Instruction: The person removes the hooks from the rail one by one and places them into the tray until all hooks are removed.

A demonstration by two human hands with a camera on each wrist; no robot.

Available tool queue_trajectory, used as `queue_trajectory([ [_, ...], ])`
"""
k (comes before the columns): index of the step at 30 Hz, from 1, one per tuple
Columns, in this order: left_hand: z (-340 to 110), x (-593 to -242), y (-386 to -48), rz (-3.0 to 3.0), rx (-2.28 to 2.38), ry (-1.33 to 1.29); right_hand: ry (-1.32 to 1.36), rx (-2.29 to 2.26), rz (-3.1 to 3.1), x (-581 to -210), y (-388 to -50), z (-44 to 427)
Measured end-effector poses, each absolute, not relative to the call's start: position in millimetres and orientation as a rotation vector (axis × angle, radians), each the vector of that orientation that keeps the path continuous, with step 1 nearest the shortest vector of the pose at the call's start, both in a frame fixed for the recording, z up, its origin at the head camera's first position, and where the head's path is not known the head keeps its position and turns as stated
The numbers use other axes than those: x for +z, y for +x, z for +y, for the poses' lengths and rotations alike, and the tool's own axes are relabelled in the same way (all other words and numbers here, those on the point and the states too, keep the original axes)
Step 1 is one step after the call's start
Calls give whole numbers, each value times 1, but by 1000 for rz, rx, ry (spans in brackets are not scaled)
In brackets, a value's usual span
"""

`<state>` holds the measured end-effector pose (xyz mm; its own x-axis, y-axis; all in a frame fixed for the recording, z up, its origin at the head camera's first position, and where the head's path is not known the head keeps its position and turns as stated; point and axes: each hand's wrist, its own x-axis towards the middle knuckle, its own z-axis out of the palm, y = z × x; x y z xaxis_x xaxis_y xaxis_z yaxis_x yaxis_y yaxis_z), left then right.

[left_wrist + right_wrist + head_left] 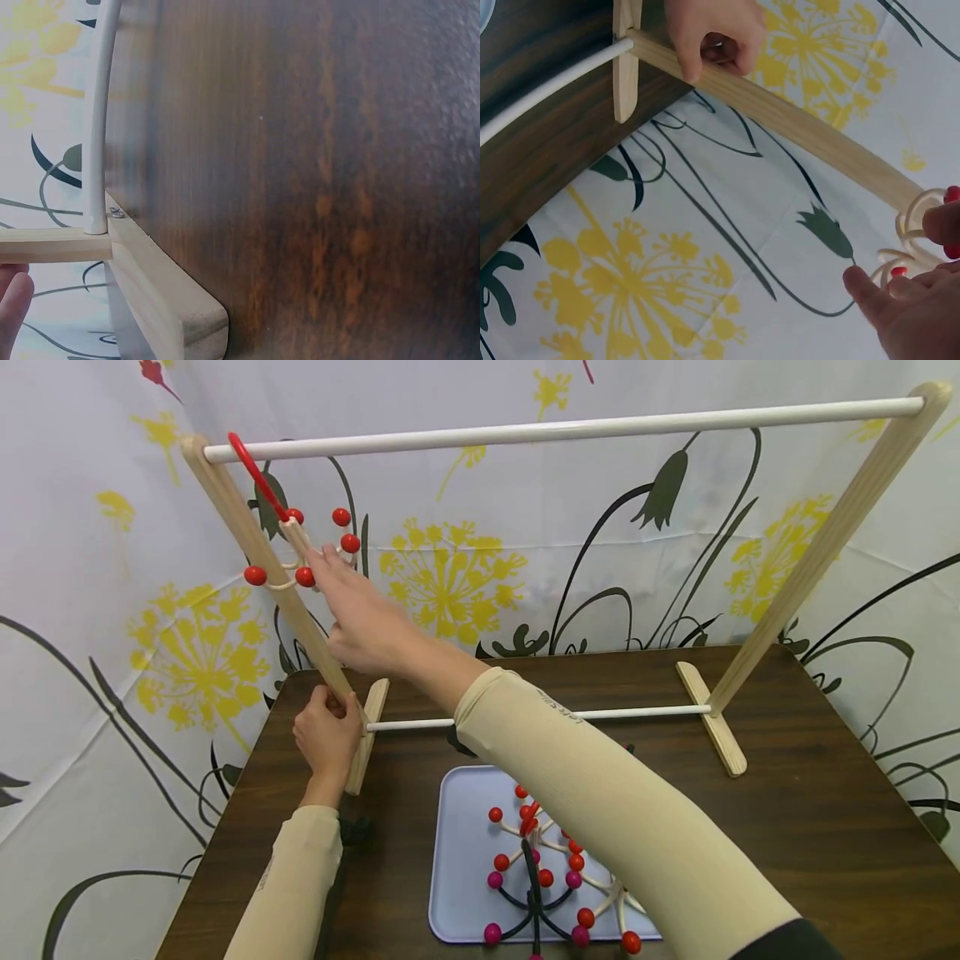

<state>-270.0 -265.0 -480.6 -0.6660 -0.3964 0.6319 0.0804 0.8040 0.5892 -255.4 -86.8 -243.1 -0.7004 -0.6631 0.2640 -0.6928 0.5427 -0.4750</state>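
Note:
At the rack's left end, a cream branched hanger [296,537] with red ball tips hangs by its red hook [255,477] from the white top rod [525,433]. My right hand [371,614] holds this hanger from the right; in the right wrist view its thumb and fingers lie on either side of the cream branches [909,217]. Lower down, my left hand [327,735] grips the left wooden post [258,539] just above its foot. Only a few left fingertips [15,304] show in the left wrist view, against the post.
A pale tray [457,860] on the dark table [810,827] bears several more branched hangers, cream and black, with red and magenta balls; my right forearm covers part of it. The right post [825,543] and lower white rod [637,713] complete the frame. A flowered cloth hangs behind.

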Motion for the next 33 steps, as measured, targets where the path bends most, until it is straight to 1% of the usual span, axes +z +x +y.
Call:
queue_trajectory([
  [8, -266, -481, -271, -2181, -759, 242, 885, 696, -2741, -238, -256, -73],
  [17, -265, -481, -271, -2172, -741, 234, 758, 607, -2626, -237, -263, -51],
  [28, -264, -479, -272, -2170, -746, 246, 401, 624, -2691, -217, -265, -35],
  [33, -264, -479, -272, -2169, -751, 244, 377, 624, -2647, -215, -267, -26],
])
